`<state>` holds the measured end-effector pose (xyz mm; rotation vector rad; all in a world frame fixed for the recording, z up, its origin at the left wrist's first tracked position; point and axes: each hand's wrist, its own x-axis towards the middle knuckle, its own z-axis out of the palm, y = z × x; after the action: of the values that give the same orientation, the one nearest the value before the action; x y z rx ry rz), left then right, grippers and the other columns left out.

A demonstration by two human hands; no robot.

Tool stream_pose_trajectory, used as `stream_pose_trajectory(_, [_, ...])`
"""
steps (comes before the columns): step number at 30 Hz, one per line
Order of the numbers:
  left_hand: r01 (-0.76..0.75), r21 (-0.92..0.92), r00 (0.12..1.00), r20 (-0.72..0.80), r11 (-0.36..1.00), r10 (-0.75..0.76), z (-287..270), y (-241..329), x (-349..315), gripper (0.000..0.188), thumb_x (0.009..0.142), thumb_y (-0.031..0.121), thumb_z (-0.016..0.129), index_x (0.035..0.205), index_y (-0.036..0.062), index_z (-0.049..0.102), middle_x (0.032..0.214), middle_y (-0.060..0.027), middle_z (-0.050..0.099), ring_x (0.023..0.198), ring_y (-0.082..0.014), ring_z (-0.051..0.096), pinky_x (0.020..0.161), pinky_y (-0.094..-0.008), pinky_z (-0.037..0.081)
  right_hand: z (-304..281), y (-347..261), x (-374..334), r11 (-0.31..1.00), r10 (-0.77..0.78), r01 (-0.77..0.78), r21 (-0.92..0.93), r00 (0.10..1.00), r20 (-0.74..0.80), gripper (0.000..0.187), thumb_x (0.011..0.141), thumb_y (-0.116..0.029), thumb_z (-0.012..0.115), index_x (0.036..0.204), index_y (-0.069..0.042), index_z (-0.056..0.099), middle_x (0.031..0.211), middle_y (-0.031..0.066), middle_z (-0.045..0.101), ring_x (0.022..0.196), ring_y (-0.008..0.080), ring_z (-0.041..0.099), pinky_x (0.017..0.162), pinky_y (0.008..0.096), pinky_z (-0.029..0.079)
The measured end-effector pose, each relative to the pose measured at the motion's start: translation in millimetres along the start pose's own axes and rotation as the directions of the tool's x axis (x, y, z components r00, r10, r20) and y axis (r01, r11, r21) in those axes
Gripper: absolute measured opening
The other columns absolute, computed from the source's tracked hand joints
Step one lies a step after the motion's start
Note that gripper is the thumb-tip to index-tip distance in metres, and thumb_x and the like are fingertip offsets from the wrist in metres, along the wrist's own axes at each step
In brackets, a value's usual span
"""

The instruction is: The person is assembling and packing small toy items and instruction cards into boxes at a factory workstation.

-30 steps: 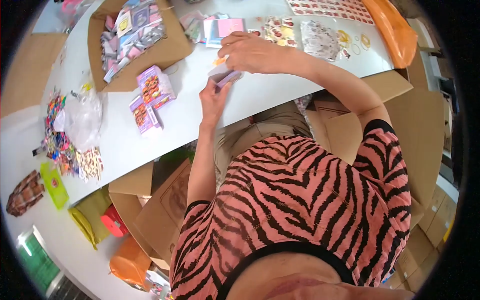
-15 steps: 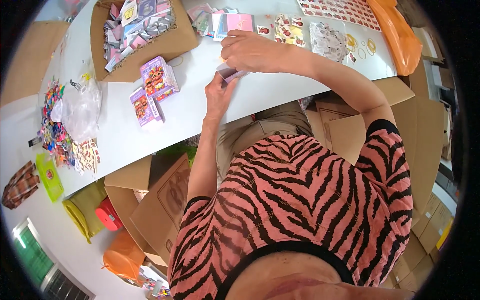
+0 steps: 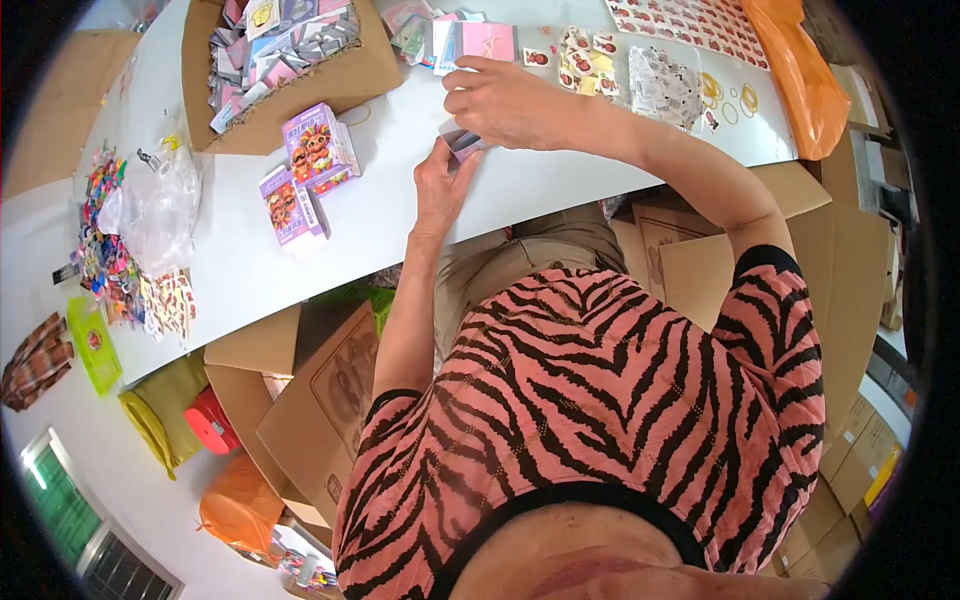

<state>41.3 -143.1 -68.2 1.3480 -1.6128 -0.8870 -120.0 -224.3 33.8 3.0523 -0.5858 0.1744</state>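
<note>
My left hand (image 3: 440, 190) is closed around a small lavender box (image 3: 470, 155) held upright over the near edge of the table. Something grey shows at the box's upper end. Just above it, my right hand (image 3: 510, 105) has bent fingers. Its thumb and whatever it may pinch are hidden under the palm. Beyond the right fingers lies a pile of small flat packets and cards (image 3: 487, 42), pink, blue and grey. To the left, purple printed small boxes (image 3: 318, 150) stand stacked, with another flat purple box (image 3: 285, 208) against them.
An open cardboard carton (image 3: 300, 100) full of packets stands at the far left. Small colourful trinkets (image 3: 105, 230) lie beside a clear plastic bag (image 3: 160, 210). Stickers (image 3: 580, 65), a clear bag (image 3: 665, 85), rubber bands (image 3: 735, 100) and an orange bag (image 3: 800, 80) are at the right.
The upper end of the box in my left hand, lavender inside before, now shows grey. My right hand has come slightly lower over it. The whole view has shifted a little.
</note>
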Motion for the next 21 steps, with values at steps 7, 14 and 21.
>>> stream_pose_trajectory(7, [0.035,-0.065,0.999,0.001,0.997,-0.035,6,-17,-1,0.025,0.084,0.010,0.068,0.106,0.0003,0.060,0.086,-0.0028,0.067,0.074,-0.0071,0.056,0.069,-0.0240,0.048,12,-7,-13,0.992,0.127,-0.124,0.030,0.958,-0.257,0.014,0.068,-0.010,0.060,0.078,-0.003,0.066,0.099,0.0034,0.063,0.111,0.0216,0.052,0.101,0.0364,0.038])
stream_pose_trajectory(14, [0.090,-0.269,0.995,-0.011,0.959,-0.096,7,-14,-2,0.028,0.085,0.006,0.064,0.111,-0.0029,0.058,0.093,-0.0051,0.066,0.082,-0.0082,0.057,0.077,-0.0236,0.046,5,-7,-5,0.957,0.259,-0.261,0.125,0.965,0.031,0.011,0.068,-0.013,0.061,0.074,-0.005,0.065,0.102,0.0046,0.063,0.109,0.0227,0.054,0.093,0.0347,0.045])
stream_pose_trajectory(21, [0.139,-0.328,0.990,0.051,0.934,-0.130,5,-10,-2,0.037,0.087,0.003,0.061,0.121,-0.0072,0.051,0.112,-0.0103,0.060,0.099,-0.0148,0.057,0.091,-0.0289,0.044,-3,10,-54,0.919,0.345,-0.196,0.341,0.818,-0.460,0.017,0.081,-0.010,0.060,0.098,-0.008,0.062,0.110,0.0086,0.061,0.097,0.0253,0.061,0.083,0.0349,0.050])
